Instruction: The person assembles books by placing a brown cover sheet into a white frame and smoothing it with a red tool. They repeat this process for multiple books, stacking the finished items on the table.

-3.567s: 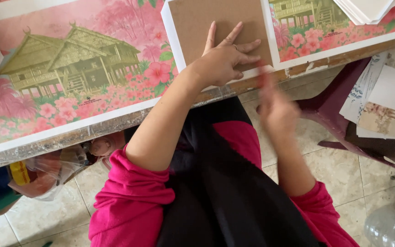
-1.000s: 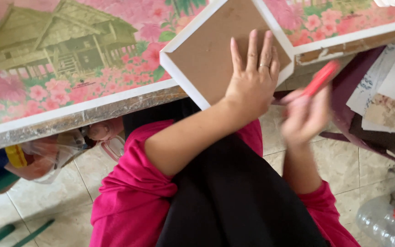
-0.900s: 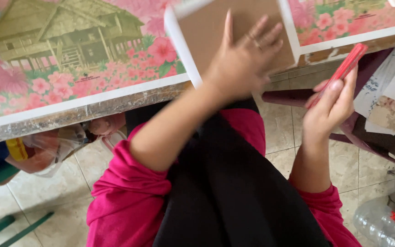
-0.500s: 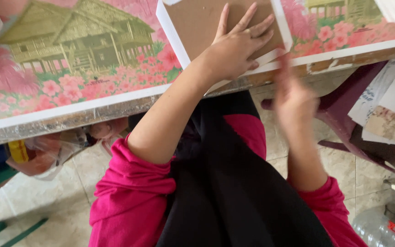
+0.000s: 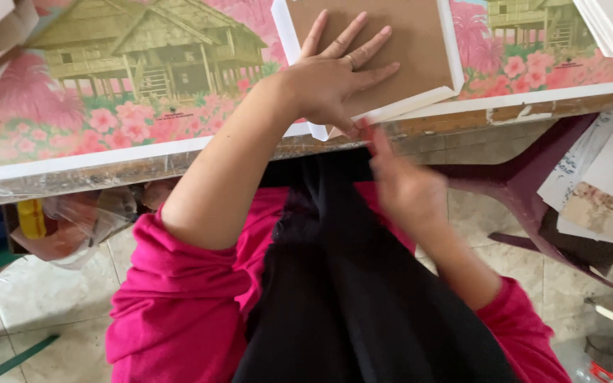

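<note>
Table [image 5: 143, 152] w/ painted-house-and-pink-flowers cover fills top of view, front edge worn. Brown board [image 5: 406, 50] w/ white border lies flat at table's near edge, one corner poking over edge. My left hand [image 5: 331, 74] flat on board, fingers spread, palm pressing down. My right hand [image 5: 406, 188] just below table edge, under that corner, blurred; can't tell if pinching anything. Dark red plastic chair [image 5: 526, 184] at right, paper sheets [image 5: 604, 188] on it.
</note>
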